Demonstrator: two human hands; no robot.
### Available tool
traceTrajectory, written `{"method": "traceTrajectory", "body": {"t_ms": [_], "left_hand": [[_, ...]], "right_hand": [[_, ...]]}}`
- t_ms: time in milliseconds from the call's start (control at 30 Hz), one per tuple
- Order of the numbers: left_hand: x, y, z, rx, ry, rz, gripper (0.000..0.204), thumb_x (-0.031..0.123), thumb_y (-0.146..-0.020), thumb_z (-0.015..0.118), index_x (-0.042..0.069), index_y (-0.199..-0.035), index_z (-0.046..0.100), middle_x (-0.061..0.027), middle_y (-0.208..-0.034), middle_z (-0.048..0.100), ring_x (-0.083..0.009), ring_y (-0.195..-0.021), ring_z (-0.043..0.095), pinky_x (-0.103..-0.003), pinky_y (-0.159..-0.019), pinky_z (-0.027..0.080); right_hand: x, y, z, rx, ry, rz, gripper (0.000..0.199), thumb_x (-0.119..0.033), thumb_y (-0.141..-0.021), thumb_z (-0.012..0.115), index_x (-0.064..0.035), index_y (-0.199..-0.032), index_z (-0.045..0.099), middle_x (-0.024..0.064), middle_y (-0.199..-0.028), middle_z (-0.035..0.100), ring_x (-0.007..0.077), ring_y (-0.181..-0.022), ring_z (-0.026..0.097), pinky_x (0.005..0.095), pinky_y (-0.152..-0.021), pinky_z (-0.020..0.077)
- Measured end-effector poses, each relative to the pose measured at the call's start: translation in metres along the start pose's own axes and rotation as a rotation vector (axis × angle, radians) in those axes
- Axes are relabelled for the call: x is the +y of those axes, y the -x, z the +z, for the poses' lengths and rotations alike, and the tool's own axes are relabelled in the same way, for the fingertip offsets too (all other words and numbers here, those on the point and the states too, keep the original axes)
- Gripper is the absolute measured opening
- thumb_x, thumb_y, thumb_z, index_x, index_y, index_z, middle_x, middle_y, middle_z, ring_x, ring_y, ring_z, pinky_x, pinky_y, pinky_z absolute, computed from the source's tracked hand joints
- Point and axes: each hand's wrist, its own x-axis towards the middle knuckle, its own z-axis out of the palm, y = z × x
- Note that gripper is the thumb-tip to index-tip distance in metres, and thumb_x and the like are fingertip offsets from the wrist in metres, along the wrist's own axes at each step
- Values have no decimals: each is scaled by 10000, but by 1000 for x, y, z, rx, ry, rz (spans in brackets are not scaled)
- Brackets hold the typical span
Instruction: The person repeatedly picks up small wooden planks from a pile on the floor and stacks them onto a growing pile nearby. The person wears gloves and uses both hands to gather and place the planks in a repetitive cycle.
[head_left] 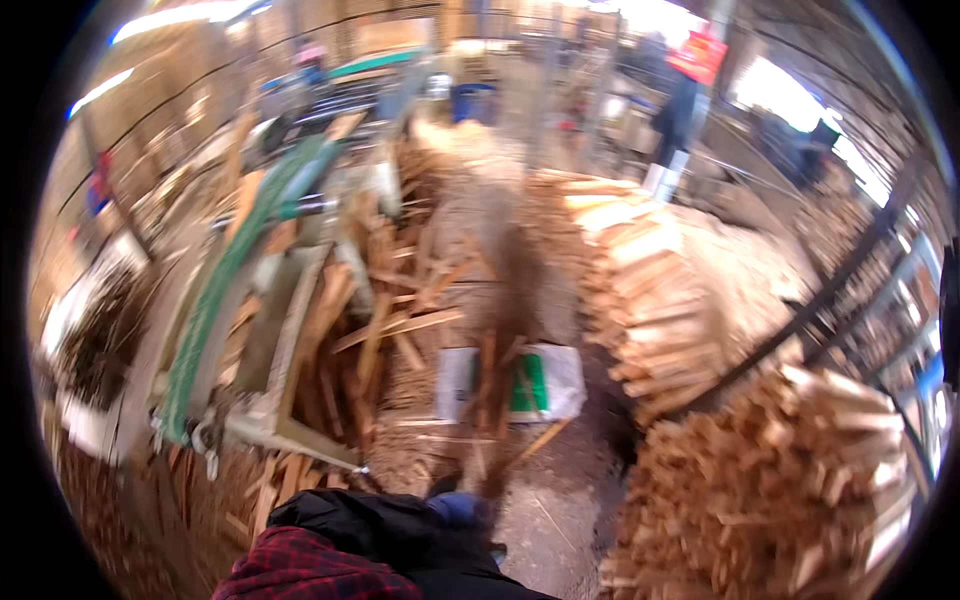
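Neither of my hands shows in the picture. At the lower edge are red-and-black plaid cloth [305, 570] and black clothing [400, 540] of my own, with a bit of blue [457, 508] beyond. On the left stands a long conveyor-like machine with a green belt [205, 310] and a pale metal frame [290, 350]. Loose wooden strips [400, 325] lie in a heap along its right side. Ahead on the ground is a white-and-green sheet or sack [562, 378], partly behind a dark brown blur. The whole view is smeared by motion.
A row of stacked wooden sticks [655, 310] runs along the right, with a pale heap [750, 260] behind it. A tall pile of cut wood [760, 480] stands near right, beside dark slanting bars [850, 270]. A blue bin [473, 102] and a red banner-like thing [698, 57] are farther off.
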Motion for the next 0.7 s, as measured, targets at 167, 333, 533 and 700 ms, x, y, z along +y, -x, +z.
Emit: {"method": "traceTrajectory", "body": {"t_ms": [167, 333, 533, 700], "left_hand": [[-90, 40, 25, -101, 51, 55, 480, 508, -872, 591, 87, -1089, 668, -138, -1043, 675, -303, -992, 616, -407, -883, 458], [-126, 85, -20, 158, 271, -11, 482, 506, -869, 586, 89, -1101, 655, -152, -1017, 672, -329, -947, 616, -439, -855, 468], [-158, 147, -40, 270, 25, -315, 732, 582, -743, 665, 45, -1235, 597, -201, -1232, 601, -422, -1126, 540, -454, -983, 421], [-143, 176, -37, 175, 17, -588, 615, 530, -798, 624, 181, -1301, 562, -146, -1404, 457, -337, -1325, 384, -444, -1052, 366]], "right_hand": [[-132, -18, 47, -59, -515, -208, 304, -142, -907, 585, -13, -1181, 615, 151, -1193, 631, 322, -1141, 578, 454, -1037, 391], [-269, -3, 108, -453, -981, -270, 270, -73, -903, 570, 59, -1132, 626, 209, -1149, 639, 355, -1101, 590, 428, -1005, 425], [-377, 115, 223, -1225, -1276, 31, 324, -154, -894, 634, 20, -1168, 626, 157, -1233, 613, 266, -1140, 571, 361, -996, 430], [-393, 249, 247, -1847, -715, -246, 423, -348, -826, 710, -43, -1116, 677, 159, -1047, 695, 252, -922, 660, 339, -826, 505]]}}
